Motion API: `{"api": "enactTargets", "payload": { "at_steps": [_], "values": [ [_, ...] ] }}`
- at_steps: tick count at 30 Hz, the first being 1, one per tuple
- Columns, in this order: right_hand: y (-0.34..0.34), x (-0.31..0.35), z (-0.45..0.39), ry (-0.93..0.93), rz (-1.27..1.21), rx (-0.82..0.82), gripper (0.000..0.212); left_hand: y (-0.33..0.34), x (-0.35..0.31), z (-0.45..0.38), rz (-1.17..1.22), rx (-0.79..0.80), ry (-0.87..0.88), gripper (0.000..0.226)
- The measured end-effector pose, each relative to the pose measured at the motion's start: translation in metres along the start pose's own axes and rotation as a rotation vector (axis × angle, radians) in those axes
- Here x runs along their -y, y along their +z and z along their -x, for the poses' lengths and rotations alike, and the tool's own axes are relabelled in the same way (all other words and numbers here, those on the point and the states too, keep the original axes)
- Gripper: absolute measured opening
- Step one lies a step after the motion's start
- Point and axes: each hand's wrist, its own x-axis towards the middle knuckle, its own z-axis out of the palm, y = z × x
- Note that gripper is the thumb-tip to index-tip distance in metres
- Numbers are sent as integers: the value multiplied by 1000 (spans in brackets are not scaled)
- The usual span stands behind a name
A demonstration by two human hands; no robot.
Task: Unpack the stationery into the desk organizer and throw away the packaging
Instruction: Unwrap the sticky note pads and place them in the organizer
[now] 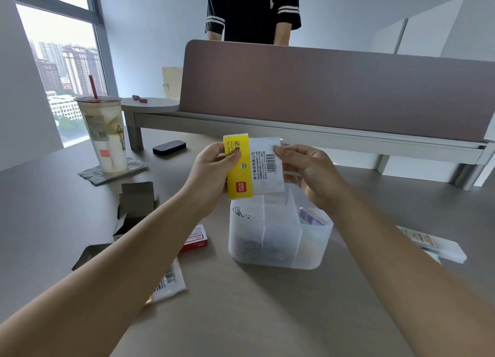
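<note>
A: Both hands hold the sticky-note pack [254, 169] at the frame's centre, just above the desk organizer [278, 238]. How should it be opened?

B: The left hand [214, 169] pinches the yellow band, thumb in front; the right hand [308, 169] pinches the white wrapper's edge. I'd pull them apart gently, over the organizer, so the notes drop in.

A: What does it look like?

B: Flat and thin: a yellow strip, red logo, white barcode panel.
</note>
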Motion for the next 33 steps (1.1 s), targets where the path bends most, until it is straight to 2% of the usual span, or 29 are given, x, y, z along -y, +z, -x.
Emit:
{"api": "enactTargets", "payload": {
  "at_steps": [6,13,19,25,29,33],
  "values": [
    [-3,5,-12,44,-137,24,13,2,-1,-5,19,0,15,22],
    [3,9,-26,109,-232,39,18,-3,-6,-11,35,-32,31,17],
    [5,7,-37,128,-270,41,13,-10,-3,-20,54,-30,23,21],
    [-1,6,-45,112,-393,-1,15,-18,6,-30,105,-68,-11,10],
    [-6,4,-48,33,-226,-49,14,-19,8,-34,84,-67,-14,7],
    [-14,4,-52,-27,-133,-153,16,-21,9,-36,79,-163,-34,8]
  ]
}}
